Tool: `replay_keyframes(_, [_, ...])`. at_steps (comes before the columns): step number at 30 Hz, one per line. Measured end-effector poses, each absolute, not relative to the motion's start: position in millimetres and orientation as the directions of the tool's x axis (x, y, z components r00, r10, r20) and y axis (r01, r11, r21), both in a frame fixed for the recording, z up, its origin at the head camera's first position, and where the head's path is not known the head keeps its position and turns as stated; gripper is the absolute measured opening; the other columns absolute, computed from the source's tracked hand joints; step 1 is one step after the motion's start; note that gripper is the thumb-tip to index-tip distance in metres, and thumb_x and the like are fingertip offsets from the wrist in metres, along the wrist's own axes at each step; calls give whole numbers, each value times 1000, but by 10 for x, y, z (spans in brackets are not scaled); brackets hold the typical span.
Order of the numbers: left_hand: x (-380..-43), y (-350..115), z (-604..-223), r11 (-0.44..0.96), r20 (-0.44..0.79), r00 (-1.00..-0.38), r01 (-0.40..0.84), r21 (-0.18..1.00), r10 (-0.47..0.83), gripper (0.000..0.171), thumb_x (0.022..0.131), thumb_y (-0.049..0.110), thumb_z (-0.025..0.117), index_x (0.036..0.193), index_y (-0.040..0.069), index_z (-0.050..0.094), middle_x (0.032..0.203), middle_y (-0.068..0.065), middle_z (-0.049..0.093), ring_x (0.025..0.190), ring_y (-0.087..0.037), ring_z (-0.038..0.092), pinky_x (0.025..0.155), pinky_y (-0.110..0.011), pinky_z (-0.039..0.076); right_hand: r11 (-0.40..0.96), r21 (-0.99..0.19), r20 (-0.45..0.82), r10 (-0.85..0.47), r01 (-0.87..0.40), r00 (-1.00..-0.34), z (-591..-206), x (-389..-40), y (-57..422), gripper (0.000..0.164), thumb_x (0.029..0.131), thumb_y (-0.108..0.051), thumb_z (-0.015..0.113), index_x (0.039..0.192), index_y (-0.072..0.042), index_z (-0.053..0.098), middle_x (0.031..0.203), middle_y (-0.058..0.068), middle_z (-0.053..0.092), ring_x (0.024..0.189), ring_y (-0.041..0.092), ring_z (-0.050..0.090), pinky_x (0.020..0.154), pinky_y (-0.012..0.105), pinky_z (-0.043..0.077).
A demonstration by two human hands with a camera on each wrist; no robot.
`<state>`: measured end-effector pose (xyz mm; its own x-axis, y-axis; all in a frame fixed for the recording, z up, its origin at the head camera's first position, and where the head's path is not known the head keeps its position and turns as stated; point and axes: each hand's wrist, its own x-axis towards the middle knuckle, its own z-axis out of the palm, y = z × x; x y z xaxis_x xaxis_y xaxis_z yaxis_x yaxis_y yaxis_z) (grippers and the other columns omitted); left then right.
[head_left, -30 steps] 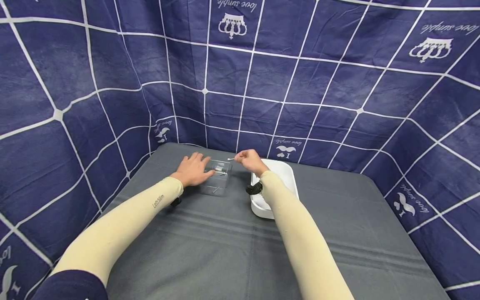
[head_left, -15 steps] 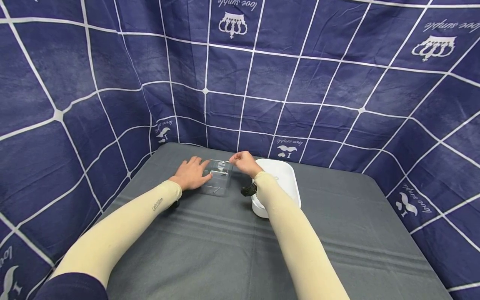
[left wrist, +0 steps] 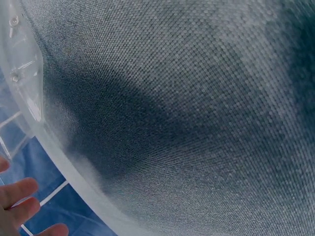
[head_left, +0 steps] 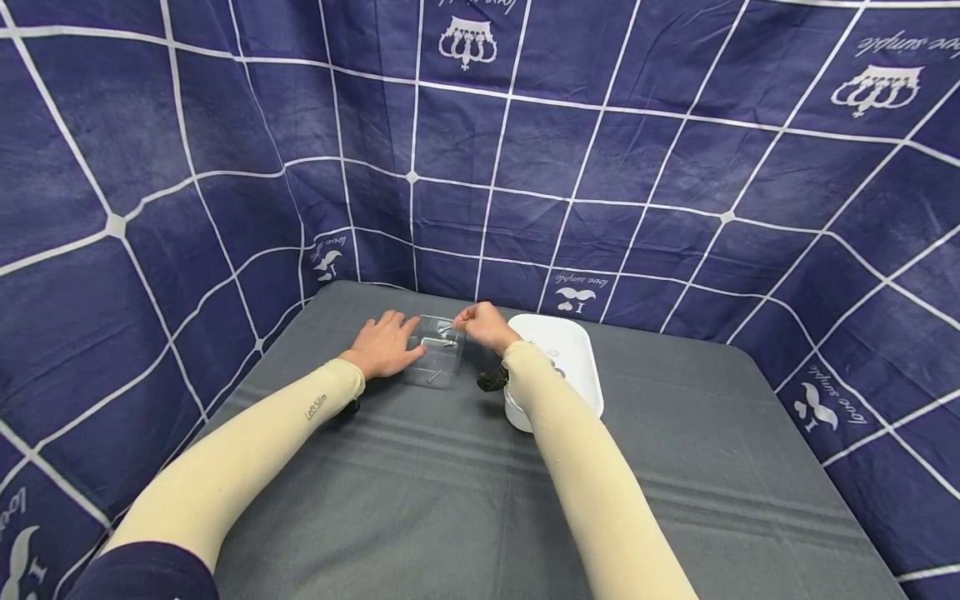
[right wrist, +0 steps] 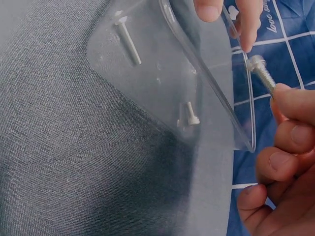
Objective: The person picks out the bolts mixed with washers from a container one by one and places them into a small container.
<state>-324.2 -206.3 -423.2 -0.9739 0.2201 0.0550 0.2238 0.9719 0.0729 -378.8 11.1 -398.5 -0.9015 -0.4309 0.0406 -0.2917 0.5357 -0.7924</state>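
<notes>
My right hand (head_left: pixel 486 326) pinches a bolt (right wrist: pixel 265 76) by its threaded end, thumb against fingers, with the round head pointing away. The bolt is at the right far corner of a clear plastic box (head_left: pixel 441 381), close to the rim in the right wrist view. Inside the box lie a long bolt (right wrist: pixel 130 43) and a shorter bolt (right wrist: pixel 192 115), apart from each other. My left hand (head_left: pixel 385 345) rests at the box's left side with fingers spread. Its fingertips (right wrist: pixel 208 12) reach over the rim in the right wrist view. Only loose fingers of it show in the left wrist view.
A white tray (head_left: pixel 592 367) stands right of the box, partly under my right forearm. A few small round pieces (head_left: pixel 553 353) lie in it. Grey cloth (head_left: pixel 390 500) covers the table, and a blue checked curtain (head_left: pixel 637 150) hangs behind and at the sides.
My right hand has moved left with the bolt, from beside the white tray to the clear box's far right corner. The left hand stays almost where it was.
</notes>
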Motion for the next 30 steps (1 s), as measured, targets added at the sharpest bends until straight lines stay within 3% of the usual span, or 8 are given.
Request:
replay_keyframes(6, [-3234,-2058,-4228,972,55,-974,225,74,222,73,99,55,51,155,10,39,151,-21,44,145,-37,34,110,-63,34,530,-794,55,-427,-299,-902,-3962,-3790,112,19,93,-12,69,103,3,76,102,12,75,91,12,58,82,25,46])
replay_keyframes(15, [-3230,-2064,-4230,969,57,-972,233,75,229,73,99,52,52,155,8,39,151,-23,43,145,-39,34,110,-64,34,522,-802,62,-412,-291,-909,-3947,-3823,249,15,91,-15,72,98,-3,76,85,0,71,81,10,55,73,22,44])
replay_keyframes(30, [-3234,-2025,-4153,961,89,-960,272,57,267,71,98,51,53,152,6,42,149,-23,45,143,-39,36,109,-64,34,503,-806,108,-392,-311,-914,-3864,-3825,592,18,90,-15,73,104,-4,75,63,-9,43,62,7,39,60,23,33])
